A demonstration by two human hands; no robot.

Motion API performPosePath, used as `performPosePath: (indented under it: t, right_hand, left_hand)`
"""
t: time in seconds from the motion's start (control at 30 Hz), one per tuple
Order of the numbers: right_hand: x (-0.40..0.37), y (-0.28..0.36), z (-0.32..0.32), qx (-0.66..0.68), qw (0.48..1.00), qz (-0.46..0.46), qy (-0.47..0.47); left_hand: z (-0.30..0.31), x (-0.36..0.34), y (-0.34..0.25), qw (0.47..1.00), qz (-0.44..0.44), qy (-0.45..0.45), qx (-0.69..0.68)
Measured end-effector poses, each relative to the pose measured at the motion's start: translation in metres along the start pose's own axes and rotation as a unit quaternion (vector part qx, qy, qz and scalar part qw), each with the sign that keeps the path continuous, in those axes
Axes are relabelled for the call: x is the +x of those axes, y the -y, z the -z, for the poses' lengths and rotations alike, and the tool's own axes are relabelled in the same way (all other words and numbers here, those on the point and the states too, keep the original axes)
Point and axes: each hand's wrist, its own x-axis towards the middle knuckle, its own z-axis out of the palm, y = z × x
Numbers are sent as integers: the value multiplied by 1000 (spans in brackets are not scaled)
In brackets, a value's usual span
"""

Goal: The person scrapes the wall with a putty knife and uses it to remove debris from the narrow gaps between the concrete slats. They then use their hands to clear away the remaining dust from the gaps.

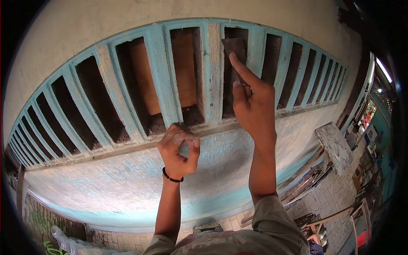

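A putty knife (239, 47) with a dark, wide blade is in my right hand (255, 100). My index finger lies stretched along the blade, while the other fingers close around the handle, which is mostly hidden. The blade is at the upper part of a slot, beside a worn bar (215, 72) whose pale surface shows through the blue paint. My left hand (178, 148), with a black bead bracelet, rests against the ledge (221, 128) below the bars. Its fingers are curled, the thumb bends toward them, and nothing shows inside the curl.
Light-blue bars (163, 76) form a long vent grille across the wall (170, 178). Brown boards show behind some slots. A stained slab (335, 146) leans at the right near wooden pieces. Clear plastic containers (70, 243) stand at the lower left on the tiled floor (127, 240).
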Motion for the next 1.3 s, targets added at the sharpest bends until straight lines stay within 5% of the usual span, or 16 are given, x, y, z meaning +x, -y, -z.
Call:
performPosePath:
  t: [1.3]
  right_hand:
    - [-12, -2, -8, 61, 997, -42, -8]
  left_hand:
    - [4, -6, 3, 1000, 8, 10, -19]
